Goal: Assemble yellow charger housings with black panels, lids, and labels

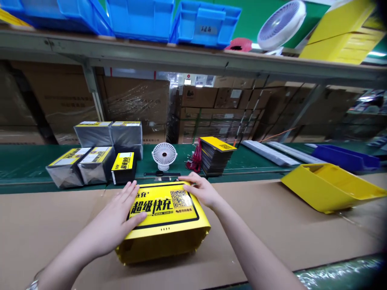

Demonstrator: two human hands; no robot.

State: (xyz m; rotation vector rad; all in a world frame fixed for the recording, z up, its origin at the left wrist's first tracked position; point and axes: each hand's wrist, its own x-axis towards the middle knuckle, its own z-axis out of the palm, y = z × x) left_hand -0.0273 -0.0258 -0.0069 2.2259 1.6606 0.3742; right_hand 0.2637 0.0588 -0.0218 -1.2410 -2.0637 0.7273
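Observation:
A yellow casing (165,221) with black Chinese lettering and a QR code on top lies on the cardboard-covered bench, its open end facing me. My left hand (121,215) rests flat along its left side, fingers stretched and the thumb apart on the top face. At the far right corner, my right hand (201,189) grips the casing, with the thumb on top and the forefinger along the back edge. The other right fingers are partly hidden. Just behind the casing are a small white fan (164,155) and a dark strip (159,173).
A stack of yellow-topped black plates (216,155) stands behind, beside red cords (196,157). Wrapped blocks (96,161) sit at left. A yellow shell (329,187) and blue tray (346,157) lie at right. An overhead shelf (181,56) holds blue bins (205,24).

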